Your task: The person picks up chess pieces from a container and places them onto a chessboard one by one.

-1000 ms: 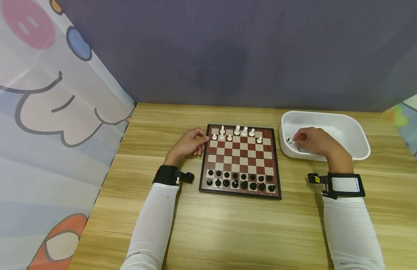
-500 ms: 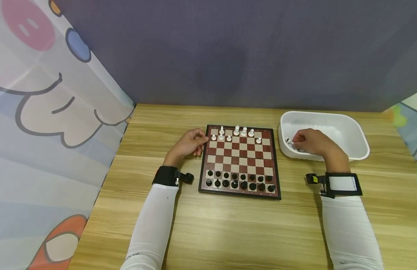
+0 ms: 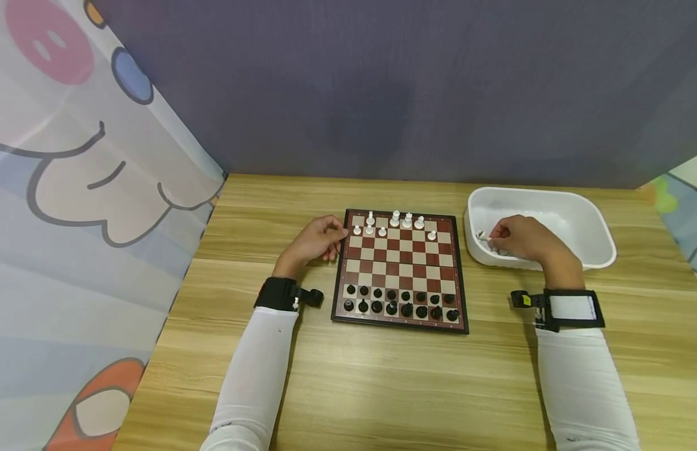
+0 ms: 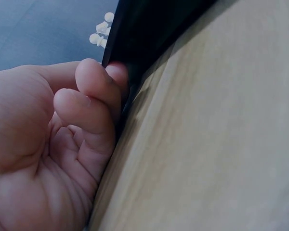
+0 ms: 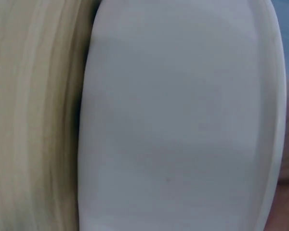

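Note:
My left hand (image 3: 317, 238) holds the left edge of a folding chessboard (image 3: 406, 252) between thumb and bent fingers; the left wrist view shows the fingertips right against the board's dark side (image 4: 149, 38). White chess pieces (image 3: 395, 218) stand in two partly filled rows along the far side, and two full rows of black chess pieces (image 3: 392, 307) line the near side. My right hand (image 3: 526, 237) reaches down into a white plastic tub (image 3: 599, 228), fingertips bent together among loose white pieces (image 3: 482, 235). I cannot tell whether it grips one; the tub wall (image 5: 178, 115) blocks the right wrist view.
Board and tub stand side by side on a wooden table (image 3: 405, 382). A dark grey panel (image 3: 382, 94) rises behind the table's far edge. Printed cartoon cloth (image 3: 72, 219) hangs along the left side.
The right hand stays in the tub, shifting only slightly at the fingertips among the loose white pieces. My left hand stays at the board's edge, and the pieces on the board stand as before.

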A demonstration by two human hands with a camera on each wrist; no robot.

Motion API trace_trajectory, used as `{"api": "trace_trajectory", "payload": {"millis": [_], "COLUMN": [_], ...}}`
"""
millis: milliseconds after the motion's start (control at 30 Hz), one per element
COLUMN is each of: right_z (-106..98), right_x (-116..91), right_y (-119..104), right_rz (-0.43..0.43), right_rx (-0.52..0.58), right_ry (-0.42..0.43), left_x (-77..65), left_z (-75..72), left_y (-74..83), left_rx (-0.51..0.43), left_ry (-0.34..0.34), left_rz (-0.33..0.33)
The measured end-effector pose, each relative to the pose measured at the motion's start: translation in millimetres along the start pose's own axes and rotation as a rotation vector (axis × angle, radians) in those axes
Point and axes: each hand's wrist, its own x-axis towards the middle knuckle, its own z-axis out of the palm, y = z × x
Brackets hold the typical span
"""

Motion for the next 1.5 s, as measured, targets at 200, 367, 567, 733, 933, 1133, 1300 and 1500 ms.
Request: {"api": "trace_trajectory", "payload": {"millis": [200, 367, 567, 733, 933, 1133, 1300, 1500], "right_z": [-2.4, -3.8, -5.4, -5.0, -4.3, -4.2, -4.0, -2.8], "right_x": [-1.8, -3.7, -3.7, -3.1, -2.8, -4.3, -4.8, -3.9], "right_y": [1.7, 0.7, -2.8, -4.9, -4.6, -6.9, -9.7, -11.4], "right_rz": [-0.006, -0.021, -0.043, -0.051, -0.055, -0.055, -0.063, -0.08], "right_rx": [-0.015, -0.01, 0.01, 0.032, 0.046, 0.048, 0.053, 0.055], "right_ry": [0.04, 0.096, 0.181, 0.253, 0.278, 0.28, 0.3, 0.343], "left_x": [0.2, -0.2, -0.2, 0.1, 0.6, 0.9, 0.6, 0.7], "left_z": [0.2, 0.9, 0.8, 0.3, 0.5, 1.0, 1.3, 1.3], "left_y": [-0.8, -0.9, -1.0, -1.7, -2.1, -2.6, -2.0, -1.2], "left_rx": [-0.004, -0.006, -0.009, -0.002, -0.01, -0.014, -0.017, -0.013], "left_ry": [0.002, 0.006, 0.011, 0.01, 0.006, 0.002, 0.0, 0.002], "left_rz": [0.005, 0.003, 0.001, 0.004, 0.006, 0.003, -0.001, 0.0]}}
